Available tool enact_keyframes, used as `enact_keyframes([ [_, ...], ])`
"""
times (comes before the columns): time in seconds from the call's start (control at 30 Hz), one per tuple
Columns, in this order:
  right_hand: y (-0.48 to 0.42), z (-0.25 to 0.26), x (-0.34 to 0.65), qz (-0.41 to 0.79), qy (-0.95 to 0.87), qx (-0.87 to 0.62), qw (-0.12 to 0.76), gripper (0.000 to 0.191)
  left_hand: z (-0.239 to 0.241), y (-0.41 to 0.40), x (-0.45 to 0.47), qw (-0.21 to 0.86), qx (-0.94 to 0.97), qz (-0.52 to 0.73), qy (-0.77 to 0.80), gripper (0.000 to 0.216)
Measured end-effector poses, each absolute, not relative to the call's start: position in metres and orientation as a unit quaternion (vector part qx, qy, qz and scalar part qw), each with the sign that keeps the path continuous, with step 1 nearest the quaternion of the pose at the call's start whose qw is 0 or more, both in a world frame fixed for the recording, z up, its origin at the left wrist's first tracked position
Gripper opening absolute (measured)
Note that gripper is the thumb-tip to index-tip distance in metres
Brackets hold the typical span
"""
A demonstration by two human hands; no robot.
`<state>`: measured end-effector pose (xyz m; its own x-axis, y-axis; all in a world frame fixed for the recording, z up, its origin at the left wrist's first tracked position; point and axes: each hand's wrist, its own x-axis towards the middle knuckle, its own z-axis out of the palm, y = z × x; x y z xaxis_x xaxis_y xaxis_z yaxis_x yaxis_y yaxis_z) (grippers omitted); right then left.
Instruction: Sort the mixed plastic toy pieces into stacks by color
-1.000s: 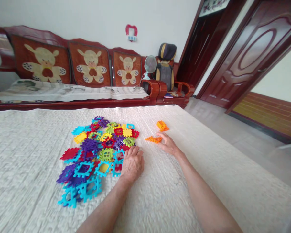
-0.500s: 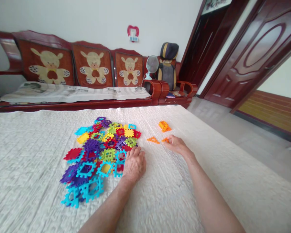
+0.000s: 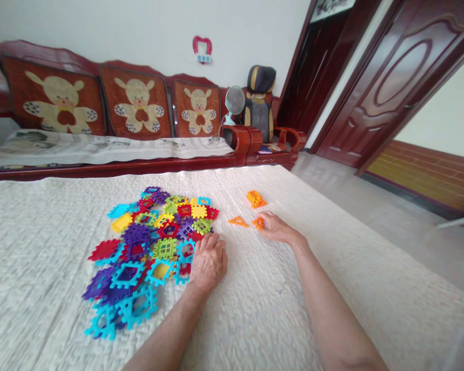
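My left hand [image 3: 209, 262] lies palm down at the right edge of a heap of plastic interlocking building pieces [image 3: 165, 248]. Its fingers are stretched out over the nearest pieces, and it grips nothing that I can see. To the right, my right hand [image 3: 275, 226] pinches a small orange plastic piece [image 3: 258, 223] between its fingertips, just above or on the cloth. A flat orange triangular piece [image 3: 238, 221] lies between the two hands. Behind the right hand sits a small stack of orange pieces [image 3: 256, 199]. The heap mixes blue, purple, red, yellow and green squares, many with cut-out centres.
A cream quilted cloth [image 3: 251, 304] covers the wide surface under everything. Beyond its far edge stand a wooden sofa [image 3: 201, 161] with bear-patterned backrests, a small fan [image 3: 234, 100] and an armchair [image 3: 260, 116]. A dark red door [image 3: 386, 82] is at the right.
The view has swung slightly right, so everything sits further left. The orange piece in my right hand shows more of its face now. My left hand stays by the heap.
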<state>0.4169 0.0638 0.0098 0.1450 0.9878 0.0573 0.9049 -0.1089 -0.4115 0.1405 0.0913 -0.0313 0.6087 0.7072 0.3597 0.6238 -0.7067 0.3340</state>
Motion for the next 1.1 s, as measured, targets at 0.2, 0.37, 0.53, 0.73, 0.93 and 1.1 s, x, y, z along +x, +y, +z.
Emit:
enact_keyframes([
  [0.2,0.058,0.008,0.424,0.135,-0.651,-0.72,0.202,0.05,-0.033,0.093,0.141,0.077,0.895,0.242,0.368,0.027],
  [0.37,0.072,0.0,0.427,0.096,-0.593,-0.741,0.299,0.054,-0.032,0.092,0.141,0.073,0.894,0.245,0.368,0.028],
  [0.53,0.107,-0.018,0.428,-0.033,-0.47,-0.767,0.436,0.069,-0.032,0.092,0.14,0.066,0.894,0.247,0.369,0.028],
  [0.73,0.123,-0.041,0.432,-0.068,-0.448,-0.792,0.409,0.071,-0.031,0.092,0.141,0.064,0.896,0.239,0.37,0.026],
  [0.93,0.126,-0.045,0.437,-0.054,-0.438,-0.813,0.379,0.073,-0.032,0.092,0.141,0.065,0.895,0.245,0.368,0.026],
  [1.1,0.128,-0.047,0.439,-0.059,-0.447,-0.809,0.377,0.071,-0.033,0.092,0.141,0.064,0.895,0.246,0.367,0.025],
])
